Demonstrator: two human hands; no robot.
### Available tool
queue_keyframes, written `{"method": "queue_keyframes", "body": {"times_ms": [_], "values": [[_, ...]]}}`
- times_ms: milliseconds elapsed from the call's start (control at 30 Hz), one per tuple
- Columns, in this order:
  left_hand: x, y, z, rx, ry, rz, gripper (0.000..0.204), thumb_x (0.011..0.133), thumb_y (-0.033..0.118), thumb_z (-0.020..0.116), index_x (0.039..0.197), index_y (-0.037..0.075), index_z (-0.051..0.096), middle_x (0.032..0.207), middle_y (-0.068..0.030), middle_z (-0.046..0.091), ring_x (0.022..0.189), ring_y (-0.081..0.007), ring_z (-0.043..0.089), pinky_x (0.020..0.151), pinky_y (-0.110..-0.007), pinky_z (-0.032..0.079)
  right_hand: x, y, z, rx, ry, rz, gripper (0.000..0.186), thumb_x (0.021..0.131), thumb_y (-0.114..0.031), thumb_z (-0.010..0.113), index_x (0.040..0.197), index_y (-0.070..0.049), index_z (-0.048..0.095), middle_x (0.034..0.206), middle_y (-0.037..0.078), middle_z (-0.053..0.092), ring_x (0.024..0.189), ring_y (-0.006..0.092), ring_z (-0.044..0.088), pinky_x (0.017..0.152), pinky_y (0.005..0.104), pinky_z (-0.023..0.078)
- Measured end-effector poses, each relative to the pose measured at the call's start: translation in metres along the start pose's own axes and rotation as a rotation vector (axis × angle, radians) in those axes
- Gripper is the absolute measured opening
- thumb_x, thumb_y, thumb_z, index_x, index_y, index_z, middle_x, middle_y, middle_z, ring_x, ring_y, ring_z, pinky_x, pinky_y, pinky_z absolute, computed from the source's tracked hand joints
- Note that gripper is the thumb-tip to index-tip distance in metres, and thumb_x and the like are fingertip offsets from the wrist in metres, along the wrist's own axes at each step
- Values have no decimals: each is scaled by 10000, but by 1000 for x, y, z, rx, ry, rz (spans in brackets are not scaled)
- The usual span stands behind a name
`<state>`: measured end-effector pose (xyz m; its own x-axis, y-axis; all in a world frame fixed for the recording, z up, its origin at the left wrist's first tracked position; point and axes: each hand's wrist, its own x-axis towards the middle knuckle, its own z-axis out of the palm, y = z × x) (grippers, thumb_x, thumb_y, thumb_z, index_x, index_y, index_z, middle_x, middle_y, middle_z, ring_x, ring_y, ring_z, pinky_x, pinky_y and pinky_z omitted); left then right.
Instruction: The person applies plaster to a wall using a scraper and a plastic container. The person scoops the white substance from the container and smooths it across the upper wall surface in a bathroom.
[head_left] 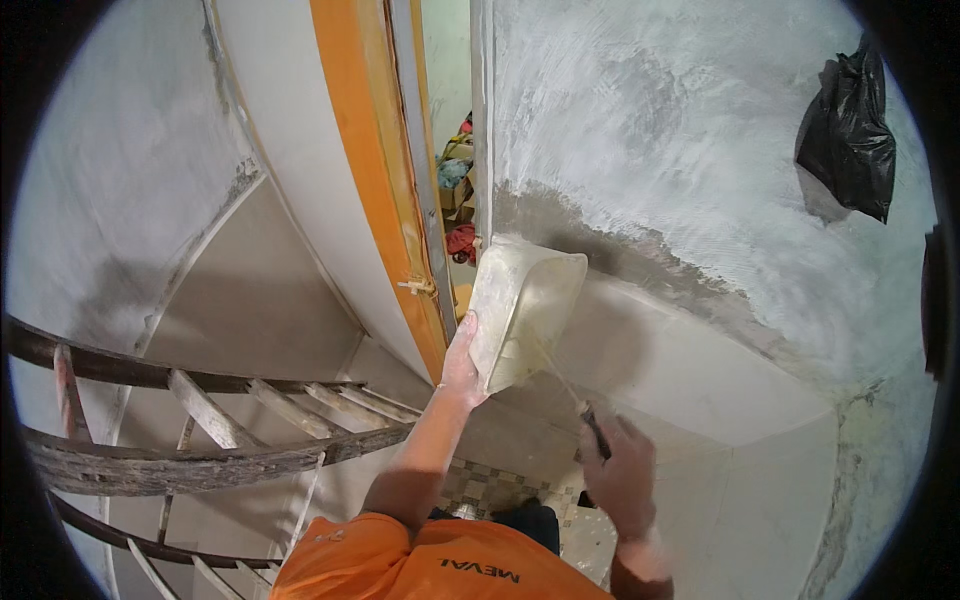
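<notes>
My left hand (462, 365) grips the side of a whitish plastic tub (495, 300), held tilted with its open mouth toward my right. Pale, wet-looking paste (515, 350) coats the inside. In my right hand (622, 478), closed around it, is a dark-handled tool (596, 432). Its thin metal shank points up and left into the tub's mouth; the tip is blurred, so I cannot tell its blade shape. White dust or paste marks both hands. Just beyond the tub rises a wall (640, 110) smeared with whitish plaster, with a bare grey strip (640, 245) above pale tiles.
A worn wooden ladder (200, 465) stands close on my left. Ahead is an orange door frame (365, 150), with boxes and cloths (457, 185) beyond the gap. A black plastic bag (852, 135) hangs on the right wall. Patterned floor tiles (485, 485) lie far below.
</notes>
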<state>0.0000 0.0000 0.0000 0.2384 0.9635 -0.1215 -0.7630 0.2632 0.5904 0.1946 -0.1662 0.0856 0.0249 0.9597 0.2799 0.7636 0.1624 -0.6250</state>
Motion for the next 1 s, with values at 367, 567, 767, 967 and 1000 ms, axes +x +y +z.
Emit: {"method": "queue_keyframes", "body": {"times_ms": [367,567,767,967,1000], "values": [[-7,1,4,-56,21,23,649,1038,525,453,1486,57,428,1362,-167,586,1177,-333,625,981,-500,533,6,10,7,335,-157,151,316,979,-194,587,1203,23,637,992,263,691,910,447,674,774,451,528],[-1,3,-1,-124,-64,80,688,1037,525,452,1517,36,392,1441,-183,537,1273,-354,573,1064,-514,476,0,32,40,215,-31,172,303,988,-185,567,1192,28,636,994,270,693,932,463,667,788,451,523],[12,-1,-6,89,-11,-72,718,1028,585,440,1516,60,400,1428,-169,547,1267,-346,575,1057,-504,480,-5,9,71,611,-228,464,296,1001,-184,560,1189,33,635,807,180,649,733,231,633,713,372,504],[21,-9,-14,-36,-10,-88,703,1025,604,444,1496,83,445,1398,-148,574,1245,-317,590,1041,-477,491,18,24,52,500,-44,374,294,977,-169,598,1205,3,668,743,126,591,695,183,588,656,350,482],[24,-9,-10,-80,-6,-101,722,1018,612,459,1505,80,438,1408,-147,572,1267,-316,577,1064,-473,474,23,29,49,393,12,285,314,966,-169,612,1232,-13,665,773,132,607,709,209,606,656,361,491]]}}
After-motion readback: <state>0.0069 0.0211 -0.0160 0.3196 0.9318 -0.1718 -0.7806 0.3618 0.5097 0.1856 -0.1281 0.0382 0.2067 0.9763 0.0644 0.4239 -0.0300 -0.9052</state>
